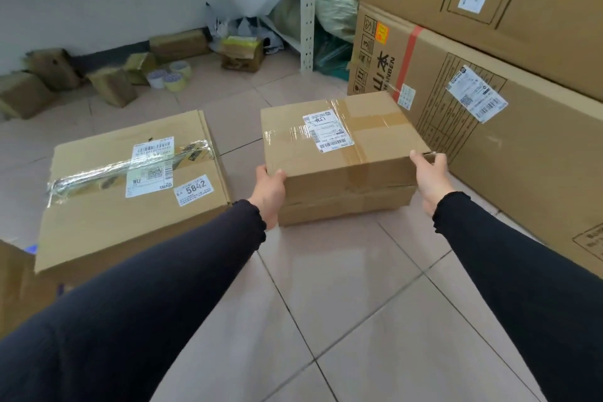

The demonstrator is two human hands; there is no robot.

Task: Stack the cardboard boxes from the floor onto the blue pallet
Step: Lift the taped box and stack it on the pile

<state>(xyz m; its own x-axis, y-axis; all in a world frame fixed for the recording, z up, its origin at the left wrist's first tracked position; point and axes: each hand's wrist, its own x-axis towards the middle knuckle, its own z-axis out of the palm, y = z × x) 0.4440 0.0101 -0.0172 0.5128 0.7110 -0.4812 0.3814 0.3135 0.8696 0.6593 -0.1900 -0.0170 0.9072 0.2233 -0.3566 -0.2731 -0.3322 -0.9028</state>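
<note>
Two black sleeves [163,287] reach out from the bottom edge, one bare hand at the end of each, and both are on the same taped cardboard box [339,153]. Left hand [269,193] is wrapped around the near left corner, thumb on the top edge. Right hand [430,176] is pressed on the near right corner with fingers curled over the edge. So both hands are grasping that box, one per side.

That box sits on the tiled floor [342,287], and its front face has a seam, so it could be two boxes stacked, can't tell. Its long axis runs left to right across the view, and the white shipping label [328,131] on top reads sideways.

Just to its left, with a strip of tile between them, is a second, flatter box [130,186] with two labels, one marked 5842, and shiny tape across it. A scrap of blue [31,250] peeks out under its near left corner.

On the right, near the held box, two big printed cartons [489,108] lie one on top of the other. Back by the wall there are about six small brown parcels [111,85] and three or four tape rolls [169,75].
</note>
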